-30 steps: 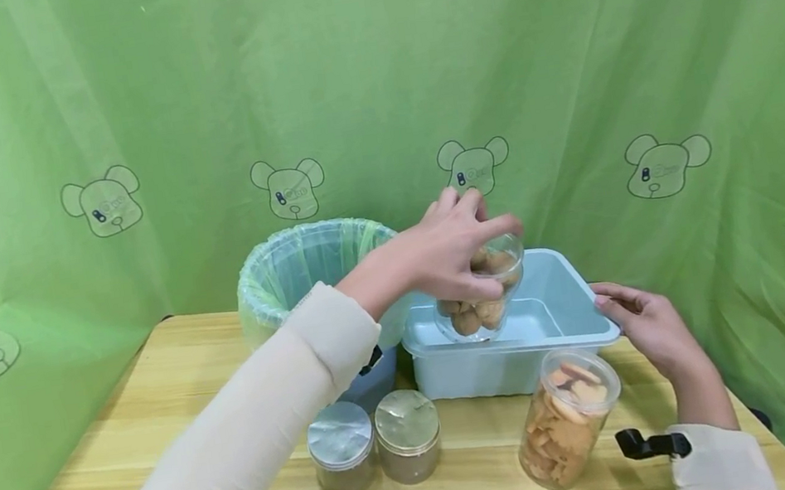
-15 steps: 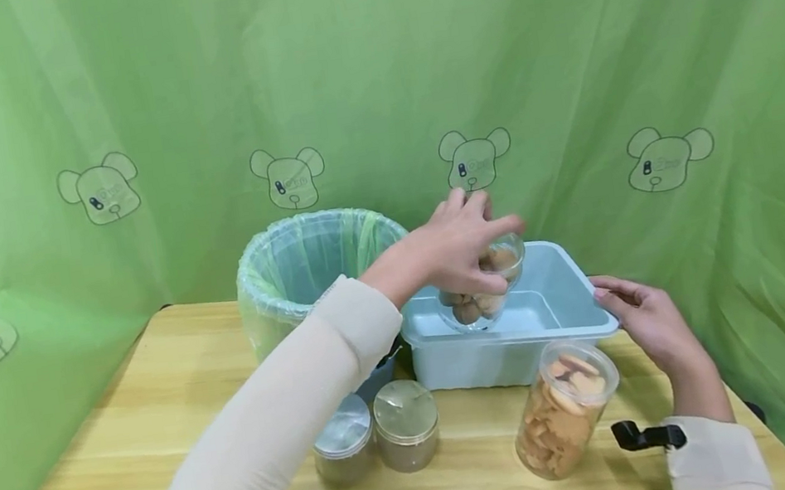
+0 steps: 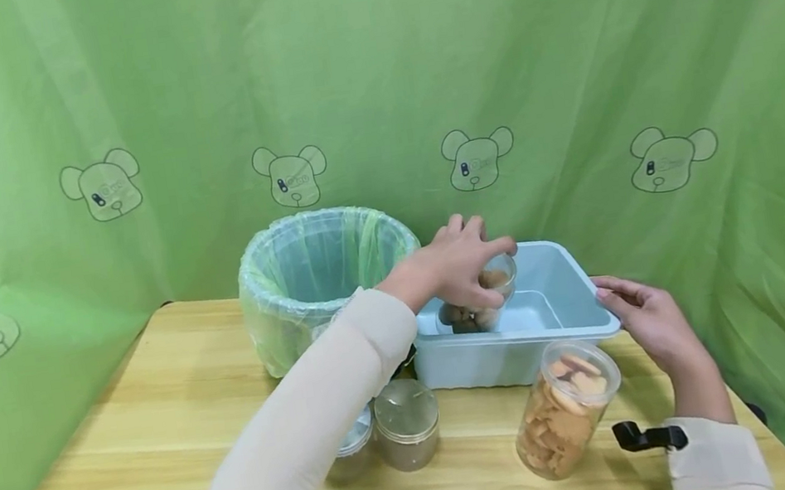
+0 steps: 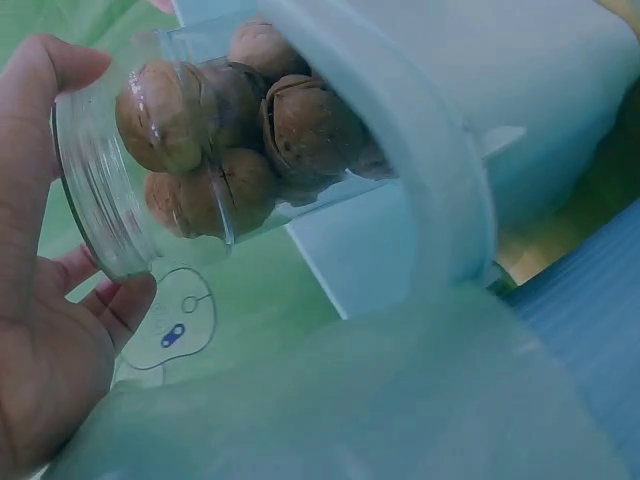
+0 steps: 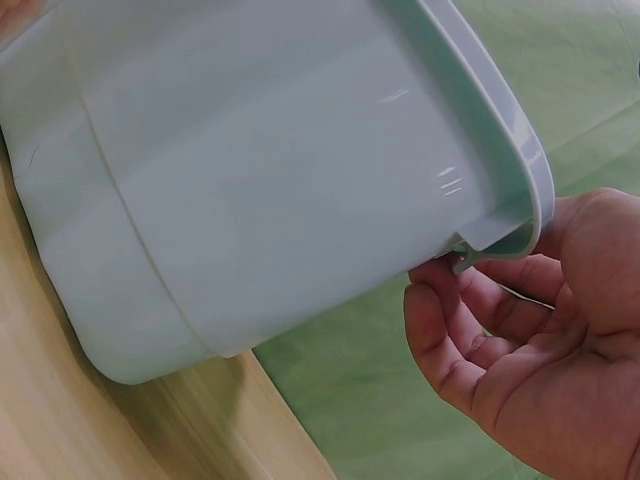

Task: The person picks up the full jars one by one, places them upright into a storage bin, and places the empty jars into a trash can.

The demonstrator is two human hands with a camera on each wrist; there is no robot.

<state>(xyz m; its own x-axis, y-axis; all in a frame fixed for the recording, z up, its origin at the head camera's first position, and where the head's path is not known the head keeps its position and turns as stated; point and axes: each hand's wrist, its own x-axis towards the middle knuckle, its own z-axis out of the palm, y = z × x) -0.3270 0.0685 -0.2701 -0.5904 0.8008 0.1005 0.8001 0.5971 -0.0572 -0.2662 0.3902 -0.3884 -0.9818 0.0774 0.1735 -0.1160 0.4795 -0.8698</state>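
In the head view, the left hand (image 3: 459,265) has its grip spread round the top of a clear jar of walnuts (image 3: 502,277), which sits tilted within the left end of a blue tub (image 3: 484,363) near the far edge of the table (image 3: 123,417). The right hand (image 3: 652,321) pinches the tub's rim at its right end, towards the table's right edge. A lined bin (image 3: 279,328) stands left of the tub, nearer the table's far left corner. A cookie jar (image 3: 564,422) and two small jars (image 3: 409,431) stand in front, farther from that far edge.

The left wrist view shows thumb and fingers on opposite sides of the jar's mouth, with the tub's rim crossing before its lower part.

In the right wrist view, bent fingers reach under the tub's rim; the grip is narrow.
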